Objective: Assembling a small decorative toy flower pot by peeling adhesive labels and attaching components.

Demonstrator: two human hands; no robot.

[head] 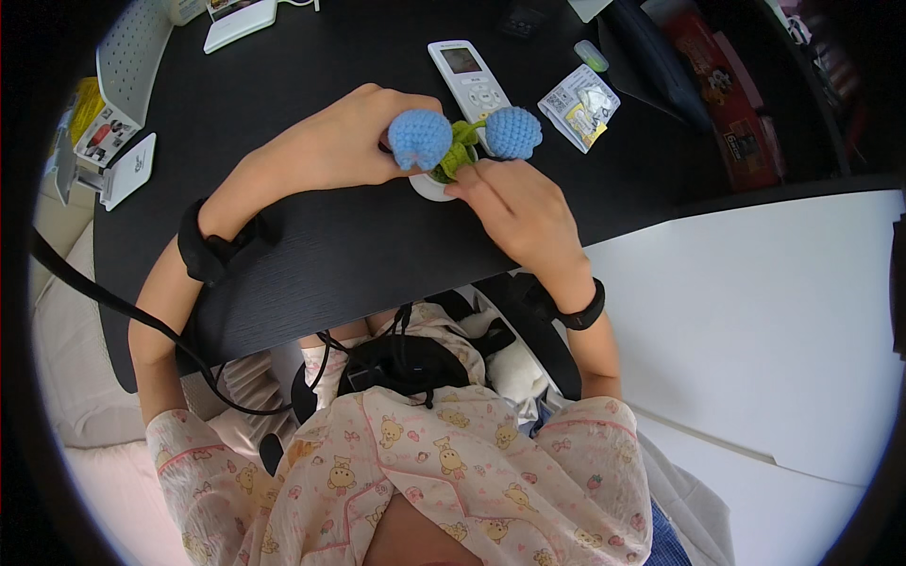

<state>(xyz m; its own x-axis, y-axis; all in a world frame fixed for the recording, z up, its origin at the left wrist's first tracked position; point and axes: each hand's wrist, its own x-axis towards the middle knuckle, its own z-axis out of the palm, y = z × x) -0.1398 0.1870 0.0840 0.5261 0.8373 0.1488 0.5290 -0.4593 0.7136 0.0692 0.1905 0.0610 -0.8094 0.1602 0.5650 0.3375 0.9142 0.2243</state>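
A crocheted plant with two blue bell-shaped blooms, one on the left [420, 139] and one on the right [514, 133], stands over the dark desk. Green crocheted leaves and stem [454, 157] join them above a small white pot [429, 188]. My left hand [354, 138] reaches in from the left and curls around the plant behind the left bloom, which hides most of its fingertips. With thumb and fingers together, my right hand [520, 205] pinches the lower greenery at the pot's right rim. Black bands circle both my wrists.
Behind the plant lies a white remote control [471, 81] with a small screen. Right of it are a printed packet [580, 107] and a small green-tinted capsule [591, 56]. A white pegboard [134, 64] rises at left. A black cable [106, 297] crosses near my left arm.
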